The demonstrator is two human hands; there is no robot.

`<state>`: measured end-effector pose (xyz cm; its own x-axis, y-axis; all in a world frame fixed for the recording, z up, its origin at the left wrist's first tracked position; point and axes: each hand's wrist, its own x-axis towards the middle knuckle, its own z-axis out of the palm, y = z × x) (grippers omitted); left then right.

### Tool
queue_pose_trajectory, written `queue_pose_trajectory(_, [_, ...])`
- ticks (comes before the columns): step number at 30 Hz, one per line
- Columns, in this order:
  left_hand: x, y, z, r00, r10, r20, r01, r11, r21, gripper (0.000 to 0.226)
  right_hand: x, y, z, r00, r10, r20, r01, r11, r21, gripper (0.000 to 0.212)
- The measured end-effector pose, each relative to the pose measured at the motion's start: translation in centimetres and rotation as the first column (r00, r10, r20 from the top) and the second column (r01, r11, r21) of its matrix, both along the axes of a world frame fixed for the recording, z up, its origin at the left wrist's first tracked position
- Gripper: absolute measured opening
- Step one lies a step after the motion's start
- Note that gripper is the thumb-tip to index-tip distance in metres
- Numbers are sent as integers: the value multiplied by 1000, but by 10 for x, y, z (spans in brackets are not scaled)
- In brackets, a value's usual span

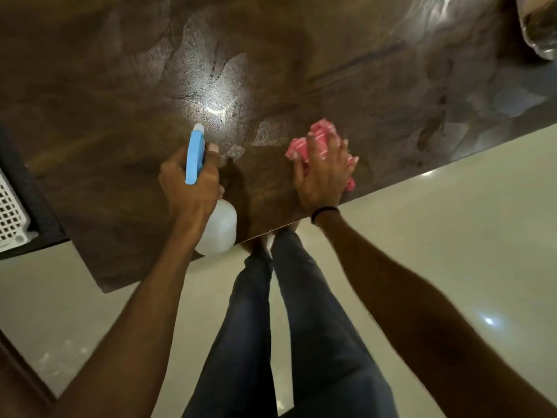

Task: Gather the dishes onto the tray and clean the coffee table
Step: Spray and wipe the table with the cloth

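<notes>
The dark brown glossy coffee table [271, 70] fills the upper part of the head view, with wet smear marks across its top. My left hand [188, 185] grips a spray bottle [218, 229] with a white body and a blue trigger head, its nozzle pointing out over the tabletop. My right hand [324, 173] presses flat on a crumpled pink cloth [304, 143] lying on the table near its front edge. No dishes or tray are in view.
A white perforated basket [10, 206] sits at the left edge on a dark surface. A shiny wrapped object [539, 25] lies at the table's far right corner. My legs in dark trousers [286, 327] stand on pale glossy floor tiles [452, 236] by the table's front edge.
</notes>
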<state>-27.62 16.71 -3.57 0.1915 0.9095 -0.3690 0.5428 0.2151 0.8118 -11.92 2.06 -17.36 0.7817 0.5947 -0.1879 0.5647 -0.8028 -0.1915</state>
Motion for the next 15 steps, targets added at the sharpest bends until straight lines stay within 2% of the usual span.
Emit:
queue_pose_trajectory(1, [2,-3,-1,1000,14,-4,-14,1000,-2,22,13,-1,-1,998,-58,4,58,998,12,55])
queue_pose_trajectory(3, [9,-9,-2,1000,-11,-19,11,1000,-4,22,-3,-12,2,997,-72,6,72,997,7,56])
queue_pose_trajectory(7, [31,-16,-11,993,-90,-78,88,996,-30,15,-56,-59,16,988,114,-107,-117,993,-25,57])
queue_pose_trajectory(10, [58,-28,-12,983,-166,-73,155,979,-129,19,-24,-75,10,978,195,-71,-196,981,-3,59])
queue_pose_trajectory(13, [86,-49,-14,962,-258,-90,237,952,-194,14,9,-77,8,983,175,-55,-176,984,-11,60])
queue_pose_trajectory(15, [101,-66,-15,942,-314,-119,279,930,-241,21,22,-79,10,989,136,-60,-137,991,-9,60])
